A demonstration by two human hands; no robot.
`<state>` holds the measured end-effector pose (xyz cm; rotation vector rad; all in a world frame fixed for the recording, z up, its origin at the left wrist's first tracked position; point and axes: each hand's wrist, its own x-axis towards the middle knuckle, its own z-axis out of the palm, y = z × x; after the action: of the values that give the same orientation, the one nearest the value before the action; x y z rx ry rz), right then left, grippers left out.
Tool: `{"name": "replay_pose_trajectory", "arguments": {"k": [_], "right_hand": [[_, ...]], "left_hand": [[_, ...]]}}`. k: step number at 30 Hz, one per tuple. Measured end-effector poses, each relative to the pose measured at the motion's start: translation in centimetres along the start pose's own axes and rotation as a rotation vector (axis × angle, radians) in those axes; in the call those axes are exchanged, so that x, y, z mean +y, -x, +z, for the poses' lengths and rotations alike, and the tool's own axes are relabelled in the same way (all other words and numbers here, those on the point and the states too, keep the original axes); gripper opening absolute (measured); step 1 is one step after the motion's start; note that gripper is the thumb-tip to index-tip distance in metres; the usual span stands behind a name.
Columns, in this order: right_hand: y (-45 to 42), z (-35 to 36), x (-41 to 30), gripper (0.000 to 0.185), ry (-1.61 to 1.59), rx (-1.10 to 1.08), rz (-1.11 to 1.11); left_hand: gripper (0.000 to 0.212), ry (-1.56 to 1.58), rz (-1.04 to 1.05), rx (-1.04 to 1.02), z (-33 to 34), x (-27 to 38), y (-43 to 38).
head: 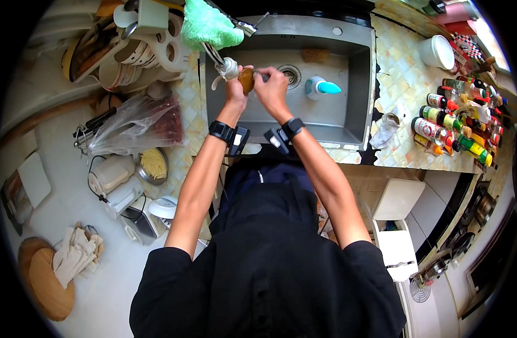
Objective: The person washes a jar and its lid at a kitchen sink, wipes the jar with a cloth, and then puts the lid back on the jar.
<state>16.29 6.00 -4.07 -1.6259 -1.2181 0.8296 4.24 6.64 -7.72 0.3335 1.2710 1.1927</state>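
Observation:
Over the left part of a stainless steel sink [359, 97], my left hand [236, 94] holds a rounded brown object [246, 80], whose exact kind is unclear. My right hand [272, 88] is at its right side, fingers bent around a small dark grey thing [265, 77], mostly hidden by the fingers. Just above my left hand is the faucet spout [214, 54] with pale cloth [228, 69] wrapped around its end. A green towel [209, 25] hangs over the faucet. To the right of my right hand are the drain [290, 76] and a bottle with a turquoise cap [321, 88].
A brown sponge-like block [315, 55] lies at the sink's back. Left are a dish rack [169, 46], a plastic bag with dark red contents [157, 122] and a bowl of pale shreds [153, 164]. Right are a crumpled rag [386, 129], several sauce bottles [436, 129] and a white tub [442, 51].

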Motion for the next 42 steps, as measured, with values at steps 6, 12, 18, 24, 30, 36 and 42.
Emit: {"name": "replay_pose_trajectory", "arguments": {"k": [6, 12, 18, 24, 30, 36, 42], "right_hand": [[1.1, 0.6, -0.6, 0.024, -0.058, -0.193, 0.205], [-0.5, -0.2, -1.1, 0.024, -0.055, -0.248, 0.229], [-1.8, -0.6, -1.4, 0.026, -0.147, -0.176, 0.333], [-1.7, -0.3, -1.6, 0.021, -0.193, -0.289, 0.392], [-0.7, -0.6, -0.6, 0.021, -0.051, -0.229, 0.094], [-2.6, -2.6, 3.2, 0.030, -0.418, -0.210, 0.452], [0.1, -2.7, 7.3, 0.038, -0.420, -0.134, 0.711]], "left_hand": [[0.032, 0.082, 0.221, -0.041, 0.8, 0.4, -0.4], [0.029, 0.225, 0.257, -0.036, 1.5, 0.4, -0.7], [0.027, 0.117, 0.247, -0.031, 2.2, 1.0, -0.5], [0.031, 0.154, 0.273, -0.100, 1.6, 0.8, -1.4], [0.033, 0.224, 0.184, -0.099, -0.1, -0.2, -1.2], [0.049, 0.233, 0.001, -0.067, -0.7, 0.2, -0.7], [0.051, 0.108, -0.074, -0.277, -0.2, 1.1, -0.1]]}}
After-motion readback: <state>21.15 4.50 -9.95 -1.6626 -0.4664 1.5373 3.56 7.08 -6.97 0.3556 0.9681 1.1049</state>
